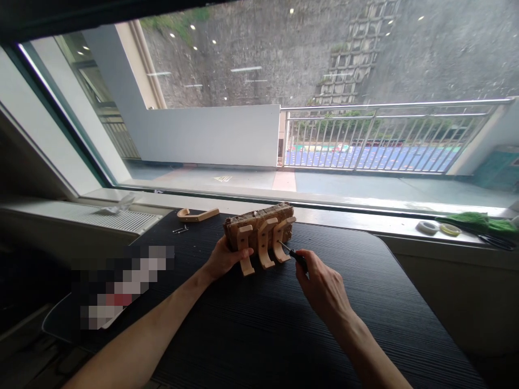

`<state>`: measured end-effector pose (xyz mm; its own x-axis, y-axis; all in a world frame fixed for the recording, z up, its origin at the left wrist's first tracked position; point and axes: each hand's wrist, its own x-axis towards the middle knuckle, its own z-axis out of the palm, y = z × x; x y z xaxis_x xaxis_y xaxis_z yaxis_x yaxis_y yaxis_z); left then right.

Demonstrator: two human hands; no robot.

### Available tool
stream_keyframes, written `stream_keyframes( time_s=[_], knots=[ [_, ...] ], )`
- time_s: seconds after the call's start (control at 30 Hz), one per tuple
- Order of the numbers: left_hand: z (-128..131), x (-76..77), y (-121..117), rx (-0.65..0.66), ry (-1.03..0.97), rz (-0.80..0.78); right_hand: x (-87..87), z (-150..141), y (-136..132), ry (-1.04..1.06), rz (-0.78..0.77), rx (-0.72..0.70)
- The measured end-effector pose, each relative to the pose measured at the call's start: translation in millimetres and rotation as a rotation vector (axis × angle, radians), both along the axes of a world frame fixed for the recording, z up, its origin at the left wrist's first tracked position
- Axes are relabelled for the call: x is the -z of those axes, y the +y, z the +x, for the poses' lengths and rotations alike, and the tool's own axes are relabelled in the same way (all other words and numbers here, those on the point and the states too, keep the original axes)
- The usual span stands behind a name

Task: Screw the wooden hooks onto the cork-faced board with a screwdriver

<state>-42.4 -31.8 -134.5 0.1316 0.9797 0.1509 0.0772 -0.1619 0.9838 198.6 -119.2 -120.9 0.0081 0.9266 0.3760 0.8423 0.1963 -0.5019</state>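
Observation:
A rough-edged wooden board stands tilted on the dark table, with three curved wooden hooks on its front: a left hook, a middle hook and a right hook. My left hand grips the board's left end, its thumb lying across the left hook. In my right hand is a screwdriver with a black handle. Its thin shaft points up and left, and the tip meets the right hook near its middle. Whether a screw sits under the tip is too small to tell.
Behind the board to the left lie a loose wooden hook and several screws. A blurred-out flat item rests at the table's left. Tape rolls and a green cloth lie on the windowsill at right. A large window rises beyond the table.

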Motion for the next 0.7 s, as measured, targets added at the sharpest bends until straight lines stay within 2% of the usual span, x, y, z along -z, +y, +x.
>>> stream_keyframes(
  time_s=[0.37,0.53,0.7],
  knots=[
    [2,-3.2,-1,-0.005,-0.075,-0.034,7.8,4,10,0.219,-0.135,0.027],
    [3,-3.8,-2,-0.029,-0.052,-0.015,1.9,0,3,0.143,-0.131,0.054],
    [2,-2.4,-2,-0.010,-0.038,-0.022,-2.3,-2,-1,-0.043,0.038,0.020]
  ],
)
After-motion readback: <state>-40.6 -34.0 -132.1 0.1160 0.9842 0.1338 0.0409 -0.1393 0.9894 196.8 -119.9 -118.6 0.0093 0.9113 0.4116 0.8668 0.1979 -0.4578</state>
